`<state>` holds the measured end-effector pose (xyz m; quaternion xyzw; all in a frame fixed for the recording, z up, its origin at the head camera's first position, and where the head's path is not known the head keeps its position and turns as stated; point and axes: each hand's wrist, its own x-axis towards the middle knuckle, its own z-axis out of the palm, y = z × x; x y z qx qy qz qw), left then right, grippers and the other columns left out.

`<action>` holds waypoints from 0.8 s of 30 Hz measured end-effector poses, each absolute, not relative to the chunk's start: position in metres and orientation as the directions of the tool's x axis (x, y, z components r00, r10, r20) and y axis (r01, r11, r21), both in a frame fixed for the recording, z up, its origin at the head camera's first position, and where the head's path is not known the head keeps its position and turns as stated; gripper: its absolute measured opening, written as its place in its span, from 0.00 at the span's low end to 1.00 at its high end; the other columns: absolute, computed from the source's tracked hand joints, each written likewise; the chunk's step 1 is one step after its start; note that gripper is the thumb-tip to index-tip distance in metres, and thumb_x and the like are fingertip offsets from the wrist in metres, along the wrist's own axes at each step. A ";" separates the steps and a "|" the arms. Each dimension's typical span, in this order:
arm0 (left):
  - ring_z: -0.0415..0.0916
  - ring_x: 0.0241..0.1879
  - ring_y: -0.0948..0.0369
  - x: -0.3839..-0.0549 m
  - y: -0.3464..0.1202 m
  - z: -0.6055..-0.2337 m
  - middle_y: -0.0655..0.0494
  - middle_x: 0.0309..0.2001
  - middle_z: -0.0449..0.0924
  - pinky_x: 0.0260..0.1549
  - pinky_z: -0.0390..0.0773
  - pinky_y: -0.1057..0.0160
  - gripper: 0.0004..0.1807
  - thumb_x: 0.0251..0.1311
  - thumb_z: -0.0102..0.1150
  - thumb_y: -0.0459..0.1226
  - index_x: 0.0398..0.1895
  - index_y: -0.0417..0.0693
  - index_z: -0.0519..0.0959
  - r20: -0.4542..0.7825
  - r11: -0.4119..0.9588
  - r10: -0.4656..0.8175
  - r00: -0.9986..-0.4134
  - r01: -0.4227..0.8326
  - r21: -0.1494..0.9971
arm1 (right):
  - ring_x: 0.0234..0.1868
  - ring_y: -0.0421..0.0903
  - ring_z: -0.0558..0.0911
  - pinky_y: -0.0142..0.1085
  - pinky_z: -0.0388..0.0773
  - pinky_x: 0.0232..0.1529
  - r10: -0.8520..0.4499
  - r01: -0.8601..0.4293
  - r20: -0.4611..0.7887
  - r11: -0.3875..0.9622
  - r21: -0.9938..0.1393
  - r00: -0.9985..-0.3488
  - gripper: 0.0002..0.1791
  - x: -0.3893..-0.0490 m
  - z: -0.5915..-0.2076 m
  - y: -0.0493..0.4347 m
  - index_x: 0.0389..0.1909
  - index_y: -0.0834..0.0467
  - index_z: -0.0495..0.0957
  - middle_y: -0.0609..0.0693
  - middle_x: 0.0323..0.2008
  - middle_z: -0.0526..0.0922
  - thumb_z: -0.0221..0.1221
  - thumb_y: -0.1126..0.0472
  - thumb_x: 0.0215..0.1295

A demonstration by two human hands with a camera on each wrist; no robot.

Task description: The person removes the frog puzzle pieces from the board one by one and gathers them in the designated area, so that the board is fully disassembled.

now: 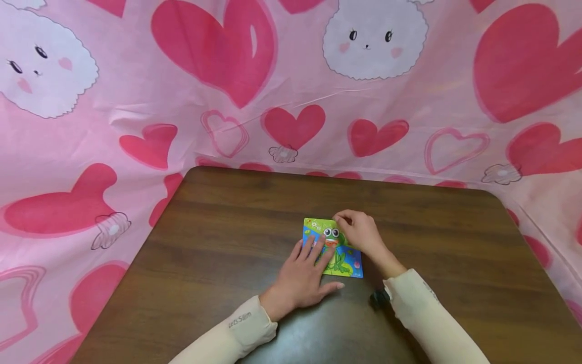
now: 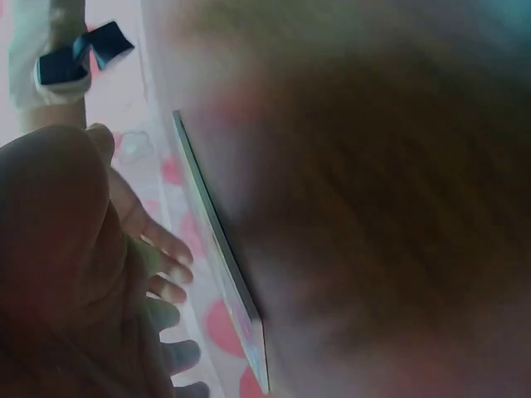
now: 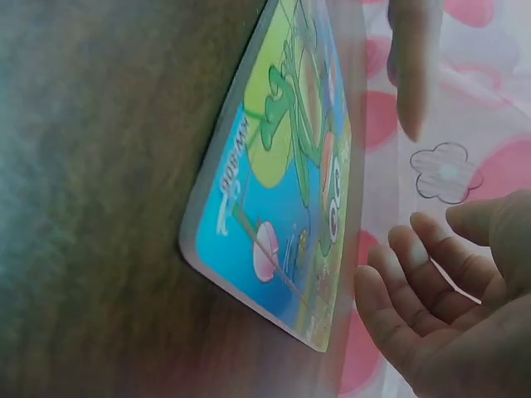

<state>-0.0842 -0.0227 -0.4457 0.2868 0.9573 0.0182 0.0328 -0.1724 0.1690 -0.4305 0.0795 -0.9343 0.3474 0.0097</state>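
A flat square board (image 1: 344,269) with a cartoon frog on a blue and green background lies face up on the table. In the head view my left hand (image 1: 300,278) spreads its fingers over the board's lower left part, covering some of the picture. My right hand (image 1: 362,233) is at the upper right corner, with thumb and forefinger close together and the other fingers bent. From the right wrist, this hand (image 3: 448,307) shows loosely curled fingers above the picture, and nothing appears between them. The left wrist view has the left palm (image 2: 58,274) beside the board's thin edge (image 2: 220,240).
The brown wooden table (image 1: 218,227) has rounded far corners. A pink cloth (image 1: 309,91) with hearts and white fluffy faces hangs behind it and along its sides. A dark strap (image 1: 378,299) shows beneath the right sleeve.
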 end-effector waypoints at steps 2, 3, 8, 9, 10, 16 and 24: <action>0.46 0.81 0.50 -0.084 -0.019 -0.445 0.55 0.83 0.45 0.77 0.52 0.46 0.45 0.67 0.32 0.73 0.82 0.66 0.51 -0.065 0.830 0.557 -0.828 0.555 0.053 | 0.44 0.51 0.86 0.47 0.79 0.44 -0.158 -0.163 0.069 0.729 -0.664 -0.985 0.14 -0.176 -0.431 0.169 0.49 0.56 0.87 0.55 0.47 0.89 0.56 0.55 0.75; 0.48 0.81 0.50 -0.085 -0.017 -0.445 0.55 0.83 0.46 0.76 0.54 0.46 0.44 0.67 0.33 0.73 0.81 0.67 0.52 -0.067 0.828 0.561 -0.825 0.558 0.051 | 0.45 0.52 0.86 0.48 0.80 0.45 -0.166 -0.167 0.066 0.724 -0.670 -0.984 0.14 -0.178 -0.431 0.169 0.49 0.56 0.87 0.55 0.47 0.89 0.56 0.55 0.75; 0.53 0.79 0.51 -0.088 -0.010 -0.444 0.56 0.81 0.52 0.74 0.59 0.48 0.43 0.66 0.33 0.74 0.80 0.67 0.56 -0.072 0.814 0.580 -0.811 0.580 0.028 | 0.52 0.55 0.85 0.53 0.80 0.53 -0.208 -0.169 0.028 0.700 -0.694 -0.978 0.16 -0.188 -0.433 0.169 0.52 0.56 0.85 0.55 0.50 0.88 0.55 0.52 0.76; 0.53 0.79 0.51 -0.089 -0.009 -0.444 0.56 0.81 0.52 0.74 0.59 0.48 0.43 0.67 0.33 0.74 0.80 0.67 0.56 -0.073 0.811 0.584 -0.808 0.584 0.026 | 0.53 0.55 0.85 0.53 0.79 0.54 -0.212 -0.164 0.017 0.699 -0.696 -0.977 0.16 -0.191 -0.434 0.168 0.52 0.55 0.85 0.54 0.51 0.88 0.55 0.51 0.76; 0.53 0.78 0.51 -0.090 -0.007 -0.443 0.57 0.81 0.53 0.74 0.60 0.48 0.44 0.67 0.33 0.74 0.80 0.66 0.56 -0.076 0.809 0.587 -0.806 0.587 0.026 | 0.53 0.54 0.85 0.53 0.79 0.54 -0.215 -0.158 0.006 0.698 -0.698 -0.977 0.17 -0.193 -0.433 0.168 0.52 0.55 0.85 0.54 0.51 0.88 0.55 0.50 0.76; 0.52 0.79 0.51 -0.097 -0.001 -0.436 0.57 0.82 0.49 0.74 0.60 0.49 0.44 0.66 0.33 0.74 0.80 0.65 0.56 -0.128 0.807 0.589 -0.798 0.589 0.042 | 0.50 0.52 0.85 0.50 0.80 0.51 -0.216 -0.118 -0.047 0.689 -0.715 -0.975 0.17 -0.201 -0.431 0.163 0.53 0.54 0.85 0.54 0.50 0.88 0.54 0.49 0.77; 0.47 0.81 0.53 -0.102 0.006 -0.437 0.56 0.83 0.47 0.77 0.55 0.53 0.45 0.66 0.31 0.74 0.81 0.64 0.55 -0.180 0.804 0.585 -0.791 0.594 0.004 | 0.49 0.50 0.86 0.50 0.80 0.56 -0.251 -0.080 -0.106 0.631 -0.771 -0.962 0.17 -0.211 -0.433 0.154 0.55 0.55 0.83 0.54 0.49 0.88 0.55 0.50 0.77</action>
